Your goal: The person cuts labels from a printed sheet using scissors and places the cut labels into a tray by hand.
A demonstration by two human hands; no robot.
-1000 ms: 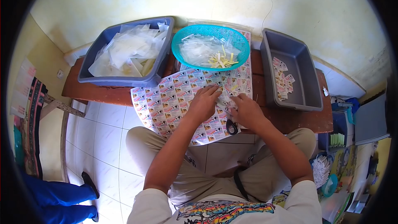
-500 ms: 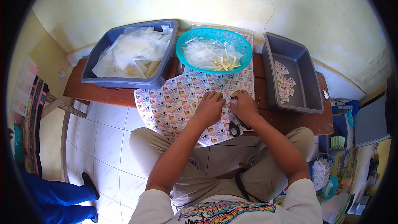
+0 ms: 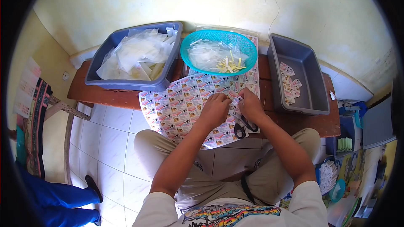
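Note:
A large sheet of printed labels (image 3: 172, 109) lies over the bench and hangs past its front edge. My left hand (image 3: 215, 110) rests above its right part, fingers curled and closed. My right hand (image 3: 251, 106) is closed in a pinch just to the right, close to the left fingertips. A small strip of printed labels (image 3: 234, 97) shows between the two hands, its ends partly hidden by the fingers. Black-handled scissors (image 3: 240, 131) lie on the sheet beneath my right hand, their blades partly covered.
A grey bin (image 3: 93, 77) with clear plastic bags stands at left on the brown bench (image 3: 78, 90). A turquoise basket (image 3: 252, 54) holds plastic pieces and yellow strips. Another grey bin (image 3: 309, 75) contains cut labels. A person's blue trouser legs (image 3: 63, 201) are at lower left.
My right hand has lifted and turned slightly, its fingers now pinched more upright. The scissors show more beneath it. The whole view has shifted slightly.

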